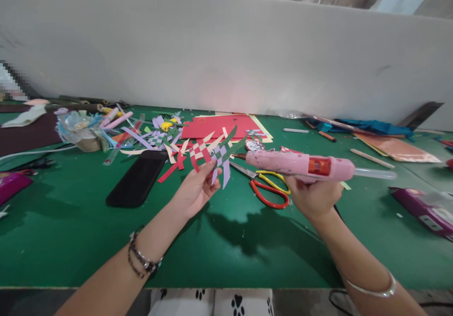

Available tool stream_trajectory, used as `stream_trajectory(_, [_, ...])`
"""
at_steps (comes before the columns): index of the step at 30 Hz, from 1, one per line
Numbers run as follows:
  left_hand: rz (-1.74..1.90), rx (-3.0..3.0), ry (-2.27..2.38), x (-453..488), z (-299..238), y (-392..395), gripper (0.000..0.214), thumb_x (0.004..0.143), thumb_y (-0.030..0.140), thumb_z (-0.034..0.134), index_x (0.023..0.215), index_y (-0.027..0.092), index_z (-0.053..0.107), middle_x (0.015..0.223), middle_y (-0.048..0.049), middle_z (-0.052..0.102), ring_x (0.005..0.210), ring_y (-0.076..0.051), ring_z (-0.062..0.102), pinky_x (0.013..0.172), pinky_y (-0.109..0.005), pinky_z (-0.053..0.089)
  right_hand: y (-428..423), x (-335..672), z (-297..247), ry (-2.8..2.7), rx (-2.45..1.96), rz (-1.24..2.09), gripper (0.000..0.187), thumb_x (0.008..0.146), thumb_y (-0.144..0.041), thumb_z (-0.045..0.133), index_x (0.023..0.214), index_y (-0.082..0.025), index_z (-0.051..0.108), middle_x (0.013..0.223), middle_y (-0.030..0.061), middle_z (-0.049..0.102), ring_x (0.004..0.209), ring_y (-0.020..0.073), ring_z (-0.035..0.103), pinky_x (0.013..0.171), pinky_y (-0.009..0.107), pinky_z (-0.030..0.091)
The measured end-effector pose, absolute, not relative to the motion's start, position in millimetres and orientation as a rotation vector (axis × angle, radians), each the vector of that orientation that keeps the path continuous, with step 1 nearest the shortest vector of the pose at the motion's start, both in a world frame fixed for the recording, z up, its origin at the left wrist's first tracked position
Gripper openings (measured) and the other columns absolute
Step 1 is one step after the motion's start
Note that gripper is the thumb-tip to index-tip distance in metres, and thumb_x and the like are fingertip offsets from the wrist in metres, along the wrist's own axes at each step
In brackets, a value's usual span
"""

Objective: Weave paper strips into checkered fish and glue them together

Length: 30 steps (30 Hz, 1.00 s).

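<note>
Tabletop of smooth green (244,266) spreads beneath both hands. The right hand (314,195) wraps its fingers around the handle of a pink plastic glue gun (293,164), held level, seemingly to line up its nozzle. Scissors with steel blades and red and yellow handles (247,171) lie below, likely parked within reach. The left hand (196,191) pinches a lilac-and-green woven paper piece (220,155) near that nozzle, probably low to leave its weave exposed; whether it also grips the red-and-cream woven paper piece (200,153) alongside, I cannot tell.

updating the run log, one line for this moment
left hand: holds woven paper | right hand: holds glue gun | scissors: on table
</note>
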State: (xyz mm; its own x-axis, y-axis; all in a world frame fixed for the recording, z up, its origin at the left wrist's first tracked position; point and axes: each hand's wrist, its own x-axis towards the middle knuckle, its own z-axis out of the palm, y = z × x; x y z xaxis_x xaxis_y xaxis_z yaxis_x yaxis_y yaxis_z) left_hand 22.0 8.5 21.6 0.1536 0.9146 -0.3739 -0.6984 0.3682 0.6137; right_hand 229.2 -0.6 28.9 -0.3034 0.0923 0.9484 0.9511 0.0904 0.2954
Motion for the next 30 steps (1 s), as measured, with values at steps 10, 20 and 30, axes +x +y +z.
stream_trajectory(10, [1.184,0.351,0.785,22.2,21.1,8.5,0.022,0.077,0.014,0.055,0.055,0.012,0.055,0.04,0.0044,0.052,0.03,-0.003,0.047,0.035,-0.012,0.042,-1.7,227.7,25.8,-1.652,-1.188,-1.167,0.029,0.076,-0.041,0.039,0.067,-0.017,0.052,0.042,-0.0011,0.041,0.036,0.0119,0.041,0.035,0.021,0.024])
stream_trajectory(20, [1.194,0.329,0.777,21.8,20.6,9.2,0.026,0.08,0.013,0.05,0.054,0.011,0.055,0.039,0.0044,0.052,0.029,-0.003,0.046,0.035,-0.012,0.042,-2.2,228.5,28.7,-1.63,-1.083,-1.262,0.026,0.078,-0.038,0.04,0.072,-0.017,0.054,0.046,0.0004,0.046,0.038,0.0126,0.044,0.037,0.022,0.026])
stream_trajectory(30, [1.192,0.334,0.772,21.5,22.0,9.3,0.028,0.081,0.013,0.047,0.054,0.011,0.054,0.039,0.0048,0.05,0.028,-0.002,0.043,0.034,-0.011,0.04,-2.3,229.4,26.9,-1.628,-1.097,-1.257,0.029,0.078,-0.04,0.038,0.072,-0.017,0.054,0.048,0.0014,0.049,0.039,0.0131,0.046,0.038,0.022,0.028])
